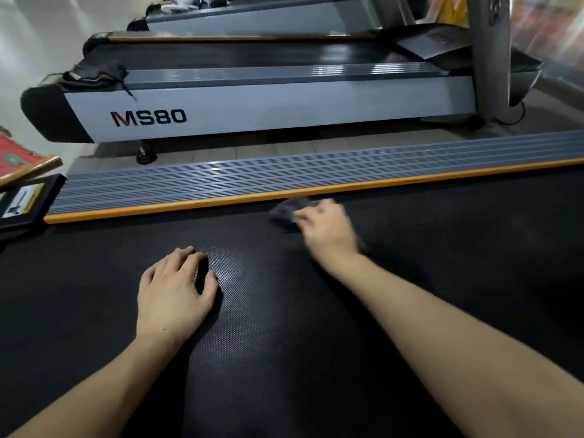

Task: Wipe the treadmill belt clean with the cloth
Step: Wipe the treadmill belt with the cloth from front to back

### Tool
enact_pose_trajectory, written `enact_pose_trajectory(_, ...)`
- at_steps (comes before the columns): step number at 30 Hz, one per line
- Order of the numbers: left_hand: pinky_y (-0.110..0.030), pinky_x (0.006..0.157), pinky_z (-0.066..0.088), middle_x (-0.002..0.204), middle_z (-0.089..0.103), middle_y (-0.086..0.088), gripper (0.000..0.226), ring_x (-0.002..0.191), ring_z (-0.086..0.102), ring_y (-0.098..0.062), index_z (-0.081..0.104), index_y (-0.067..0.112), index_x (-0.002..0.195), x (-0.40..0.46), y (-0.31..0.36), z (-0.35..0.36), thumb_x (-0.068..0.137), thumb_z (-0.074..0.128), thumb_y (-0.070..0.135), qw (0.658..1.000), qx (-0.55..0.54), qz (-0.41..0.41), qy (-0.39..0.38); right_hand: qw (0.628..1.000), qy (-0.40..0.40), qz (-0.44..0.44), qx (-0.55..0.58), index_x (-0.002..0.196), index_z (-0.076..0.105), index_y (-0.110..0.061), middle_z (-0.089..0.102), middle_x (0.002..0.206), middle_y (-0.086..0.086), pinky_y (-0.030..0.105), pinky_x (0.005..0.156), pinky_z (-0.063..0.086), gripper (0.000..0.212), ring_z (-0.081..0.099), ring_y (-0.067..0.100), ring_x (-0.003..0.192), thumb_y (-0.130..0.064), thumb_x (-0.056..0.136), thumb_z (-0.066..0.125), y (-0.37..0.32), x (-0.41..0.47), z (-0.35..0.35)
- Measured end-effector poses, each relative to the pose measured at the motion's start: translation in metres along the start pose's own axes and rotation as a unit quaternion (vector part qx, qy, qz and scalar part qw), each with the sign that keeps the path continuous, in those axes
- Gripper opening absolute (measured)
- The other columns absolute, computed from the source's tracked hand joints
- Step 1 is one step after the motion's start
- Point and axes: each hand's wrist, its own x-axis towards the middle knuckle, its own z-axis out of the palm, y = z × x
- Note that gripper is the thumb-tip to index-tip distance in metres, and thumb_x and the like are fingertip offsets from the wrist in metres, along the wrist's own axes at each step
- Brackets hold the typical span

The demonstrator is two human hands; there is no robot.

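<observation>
The treadmill belt is filling the lower part of the view, black and finely textured, with a paler sheen showing between the two arms. A dark grey cloth is lying on the belt near its far edge, just beside the orange trim strip. The right hand is gripping the cloth, its fingers curled over the bunched fabric and pressing it to the belt; both hand and cloth are looking blurred. The left hand is resting on the belt well apart from the cloth, its fingers loosely bent and holding nothing, the thumb spread to the side.

Beyond the orange strip, the ribbed grey side rail is running the length of the deck. Past a strip of tiled floor, a second treadmill marked MS80 is standing, with a dark garment draped over its rear end. A third treadmill is sitting behind that one. At the left edge, a red framed object is leaning near the belt's end cap, which is bearing a label.
</observation>
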Motion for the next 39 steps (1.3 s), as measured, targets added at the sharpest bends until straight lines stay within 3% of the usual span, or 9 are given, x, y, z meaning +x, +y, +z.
enact_pose_trajectory(3, -0.047, 0.110, 0.035, 0.137, 0.061, 0.001, 0.050, 0.134, 0.050, -0.022, 0.067, 0.025, 0.120, 0.000, 0.001, 0.002, 0.089, 0.039, 0.053, 1.000, 0.003, 0.000, 0.001, 0.984, 0.048, 0.162, -0.057, 0.111, 0.068, -0.028, 0.050, 0.114, 0.010, 0.042, 0.091, 0.045, 0.023, 0.047, 0.033, 0.107, -0.038, 0.095, 0.055, 0.060, 0.002, -0.027)
enact_pose_trajectory(6, -0.047, 0.110, 0.035, 0.136, 0.060, 0.002, 0.048, 0.135, 0.049, -0.022, 0.066, 0.026, 0.119, 0.002, 0.001, 0.002, 0.088, 0.040, 0.053, 1.000, 0.005, -0.001, -0.009, 0.960, 0.092, 0.245, -0.099, 0.106, 0.066, -0.024, 0.049, 0.114, 0.011, 0.043, 0.083, 0.043, 0.018, 0.046, 0.034, 0.103, -0.031, 0.093, 0.057, 0.026, -0.003, -0.017)
enact_pose_trajectory(11, -0.046, 0.109, 0.037, 0.135, 0.061, 0.002, 0.046, 0.133, 0.050, -0.022, 0.065, 0.027, 0.118, 0.001, -0.001, 0.003, 0.089, 0.040, 0.053, 1.000, 0.006, 0.000, -0.006, 0.999, 0.017, 0.027, -0.011, 0.097, 0.065, -0.024, 0.050, 0.102, 0.008, 0.041, 0.075, 0.042, 0.013, 0.047, 0.030, 0.093, -0.034, 0.092, 0.058, -0.101, -0.026, 0.033)
enact_pose_trajectory(15, -0.046, 0.110, 0.036, 0.136, 0.061, 0.002, 0.047, 0.134, 0.050, -0.022, 0.066, 0.026, 0.118, 0.000, 0.000, 0.002, 0.090, 0.040, 0.052, 1.000, 0.003, -0.001, -0.006, 0.994, -0.014, -0.110, -0.005, 0.099, 0.070, -0.031, 0.054, 0.097, 0.004, 0.038, 0.071, 0.048, 0.019, 0.053, 0.029, 0.089, -0.044, 0.089, 0.059, -0.040, -0.017, 0.008)
enact_pose_trajectory(20, -0.049, 0.109, 0.037, 0.135, 0.061, -0.001, 0.048, 0.133, 0.051, -0.025, 0.067, 0.023, 0.118, 0.001, 0.002, 0.004, 0.089, 0.041, 0.051, 1.000, 0.003, 0.000, 0.002, 0.981, 0.069, 0.146, -0.108, 0.110, 0.067, -0.025, 0.050, 0.108, 0.010, 0.044, 0.084, 0.047, 0.023, 0.048, 0.033, 0.101, -0.037, 0.094, 0.055, 0.079, -0.012, -0.042)
enact_pose_trajectory(24, -0.048, 0.111, 0.036, 0.136, 0.061, 0.002, 0.047, 0.134, 0.050, -0.023, 0.067, 0.023, 0.118, 0.002, 0.002, 0.005, 0.089, 0.042, 0.051, 1.000, 0.003, -0.001, -0.003, 0.953, 0.106, 0.262, -0.109, 0.106, 0.065, -0.021, 0.049, 0.113, 0.013, 0.045, 0.083, 0.043, 0.019, 0.046, 0.035, 0.103, -0.031, 0.093, 0.055, 0.041, -0.013, -0.027)
enact_pose_trajectory(29, -0.048, 0.109, 0.037, 0.131, 0.063, 0.004, 0.041, 0.132, 0.052, -0.023, 0.068, 0.026, 0.113, -0.001, 0.001, 0.002, 0.089, 0.043, 0.049, 1.000, -0.006, 0.011, 0.006, 1.000, 0.031, -0.002, -0.006, 0.096, 0.068, -0.024, 0.052, 0.099, 0.009, 0.038, 0.069, 0.042, 0.017, 0.049, 0.031, 0.087, -0.036, 0.090, 0.057, -0.093, -0.052, 0.017)
enact_pose_trajectory(32, -0.046, 0.109, 0.038, 0.129, 0.064, 0.006, 0.041, 0.129, 0.054, -0.021, 0.069, 0.027, 0.112, 0.000, 0.001, 0.001, 0.090, 0.041, 0.048, 0.999, -0.011, 0.034, 0.011, 0.994, -0.001, -0.103, 0.025, 0.101, 0.070, -0.031, 0.052, 0.097, 0.004, 0.036, 0.070, 0.044, 0.018, 0.049, 0.027, 0.087, -0.040, 0.089, 0.061, -0.067, -0.050, 0.002)
enact_pose_trajectory(39, -0.045, 0.111, 0.037, 0.131, 0.064, 0.006, 0.040, 0.132, 0.053, -0.019, 0.071, 0.026, 0.112, 0.001, 0.000, 0.004, 0.090, 0.045, 0.047, 0.998, -0.021, 0.051, 0.007, 0.974, 0.086, 0.197, -0.070, 0.111, 0.067, -0.025, 0.049, 0.111, 0.013, 0.043, 0.088, 0.043, 0.024, 0.046, 0.034, 0.102, -0.036, 0.095, 0.054, 0.076, -0.037, -0.052)
